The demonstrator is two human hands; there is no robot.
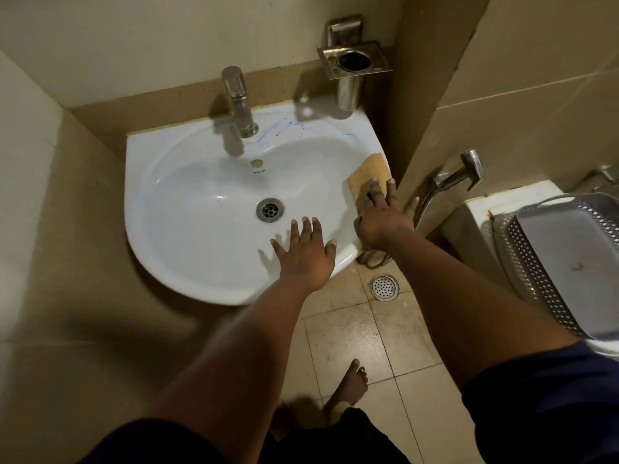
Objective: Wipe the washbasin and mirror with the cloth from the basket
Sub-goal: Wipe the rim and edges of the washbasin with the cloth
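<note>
Nearby, tap point(239, 102), basket point(566, 262), wall corner point(422, 128) beside cloth point(366, 179).

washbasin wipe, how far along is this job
Done: the cloth is out of the grey basket, which sits empty at right. In hand: the right hand presses the cloth flat on the washbasin right rim, while the left hand is spread open over the front edge. Left: blue marks beside the tap remain, and the mirror is out of view, so its state cannot be told.
</note>
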